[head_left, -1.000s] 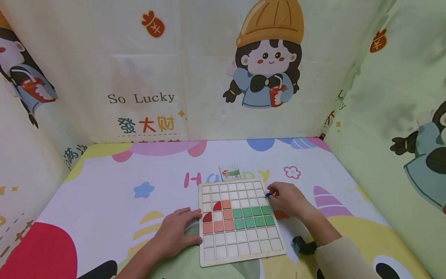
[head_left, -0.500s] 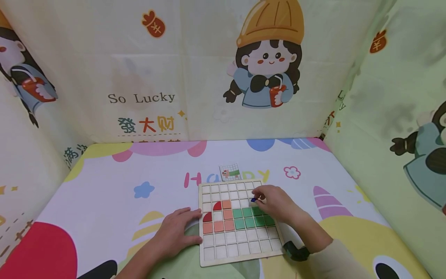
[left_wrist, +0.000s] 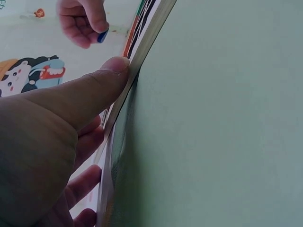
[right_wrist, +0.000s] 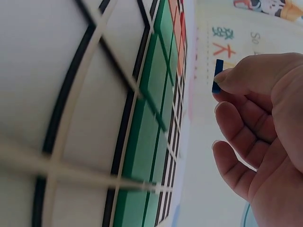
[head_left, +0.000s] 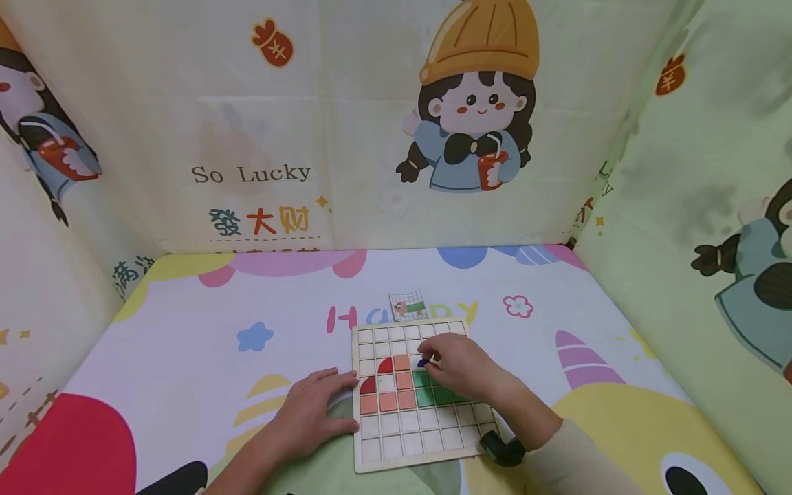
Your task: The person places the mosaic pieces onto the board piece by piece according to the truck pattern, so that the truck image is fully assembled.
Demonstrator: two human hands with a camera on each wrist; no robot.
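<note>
A wooden grid board (head_left: 411, 440) lies on the table. My left hand (head_left: 318, 409) rests along its left edge, fingers extended; in the left wrist view the thumb (left_wrist: 97, 85) touches the board's rim. Over the upper middle cells, my right hand (head_left: 467, 368) pinches a small dark blue tile (right_wrist: 218, 75) between thumb and index finger, just above the green tiles (head_left: 425, 397). Salmon square tiles (head_left: 368, 404) and two red rounded tiles (head_left: 386, 366) fill cells on the left. The right hand covers part of the green rows.
Behind the board lies a small pattern card (head_left: 408, 306) with a coloured grid picture. A black strap-like object (head_left: 502, 450) is at the right wrist, over the board's lower right corner. Printed cloth walls (head_left: 346, 137) enclose the table at the back and sides.
My right hand has moved left from beside the board's right edge to over its upper middle cells, carrying the blue tile. The left hand has stayed in place.
</note>
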